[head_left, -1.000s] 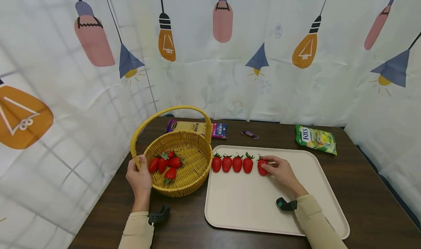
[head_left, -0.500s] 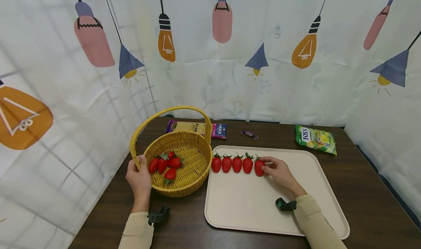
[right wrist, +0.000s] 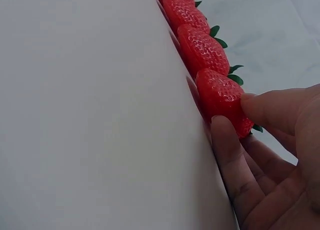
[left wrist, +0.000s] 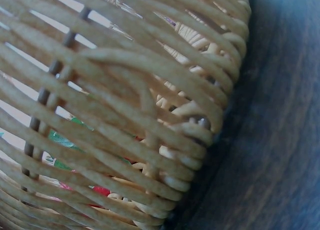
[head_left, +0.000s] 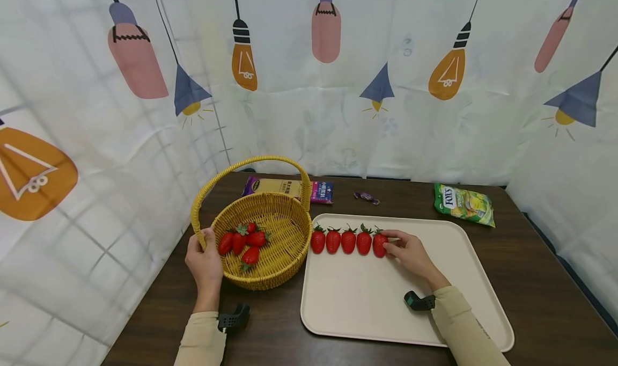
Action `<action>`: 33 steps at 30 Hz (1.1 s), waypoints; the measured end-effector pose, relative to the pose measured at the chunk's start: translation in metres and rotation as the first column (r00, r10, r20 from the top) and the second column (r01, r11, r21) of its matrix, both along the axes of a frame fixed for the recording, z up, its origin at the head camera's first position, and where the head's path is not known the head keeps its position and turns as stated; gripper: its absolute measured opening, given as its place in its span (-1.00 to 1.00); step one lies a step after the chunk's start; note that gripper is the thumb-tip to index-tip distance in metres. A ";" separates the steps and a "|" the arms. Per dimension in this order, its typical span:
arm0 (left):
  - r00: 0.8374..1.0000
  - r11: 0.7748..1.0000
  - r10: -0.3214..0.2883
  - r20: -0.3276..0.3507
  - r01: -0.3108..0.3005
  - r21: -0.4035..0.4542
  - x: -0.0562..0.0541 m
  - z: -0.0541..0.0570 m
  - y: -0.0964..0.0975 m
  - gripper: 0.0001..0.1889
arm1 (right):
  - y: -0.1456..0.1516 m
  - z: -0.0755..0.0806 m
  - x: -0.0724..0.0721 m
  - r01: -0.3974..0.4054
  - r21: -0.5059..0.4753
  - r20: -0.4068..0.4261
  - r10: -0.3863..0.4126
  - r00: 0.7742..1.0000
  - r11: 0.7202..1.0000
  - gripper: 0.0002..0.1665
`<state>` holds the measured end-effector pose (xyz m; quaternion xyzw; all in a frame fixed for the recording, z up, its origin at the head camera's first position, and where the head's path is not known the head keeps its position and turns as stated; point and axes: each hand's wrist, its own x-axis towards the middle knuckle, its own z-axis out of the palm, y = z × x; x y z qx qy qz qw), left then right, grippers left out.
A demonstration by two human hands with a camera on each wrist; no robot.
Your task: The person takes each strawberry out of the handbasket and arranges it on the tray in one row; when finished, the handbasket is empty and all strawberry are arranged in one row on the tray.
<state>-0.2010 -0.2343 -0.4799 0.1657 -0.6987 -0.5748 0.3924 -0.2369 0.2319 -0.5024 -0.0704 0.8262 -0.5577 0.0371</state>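
My left hand (head_left: 205, 261) grips the near left part of the handle of a yellow woven basket (head_left: 289, 264). Several red strawberries (head_left: 238, 242) with green leaves lie in the basket's left half. On a cream tray (head_left: 357, 301), more strawberries (head_left: 333, 241) form a row along the far edge, leaves pointing away. At the row's right end my right hand (head_left: 410, 253) pinches the last strawberry (right wrist: 220, 97) between thumb and fingers. This strawberry sits close beside its neighbour (right wrist: 202, 49). Basket weave (left wrist: 115, 104) fills most of the left wrist view, where the left hand is hidden.
Behind the basket lies a purple and tan snack packet (head_left: 277, 186). A small purple wrapped candy (head_left: 367, 198) is beyond the tray, and a green FOX'S bag (head_left: 464, 205) lies at the back right. The dark table (head_left: 270, 323) meets a printed curtain (head_left: 299, 119) behind.
My right hand has slid its strawberry a little to the left, closing the gap to the row. The left hand and the basket have stayed in place.
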 end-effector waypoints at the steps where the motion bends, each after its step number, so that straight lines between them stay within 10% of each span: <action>1: 1.000 1.000 0.002 -0.002 -0.002 0.001 0.000 0.000 0.000 -0.57 | 0.000 0.001 0.000 -0.004 -0.001 0.000 0.004 1.000 1.000 -0.56; 9: 1.000 1.000 0.001 0.009 -0.001 0.001 0.001 0.000 0.000 -0.59 | -0.011 0.027 0.012 -0.053 0.040 -0.035 0.054 0.998 0.998 -0.58; 14: 1.000 1.000 0.001 0.014 -0.001 -0.011 0.001 0.000 -0.001 -0.63 | -0.006 0.012 0.005 -0.040 0.011 -0.026 0.041 0.999 0.999 -0.57; 22: 1.000 1.000 -0.019 0.008 0.019 -0.009 0.000 -0.001 -0.001 -0.60 | 0.003 -0.003 -0.004 0.090 -0.071 0.068 -0.085 0.994 0.993 -0.58; 33: 0.999 0.999 -0.035 0.006 0.035 0.008 0.010 0.018 0.009 -0.54 | 0.007 0.021 -0.006 0.202 -0.253 0.147 -0.169 0.975 0.946 -0.46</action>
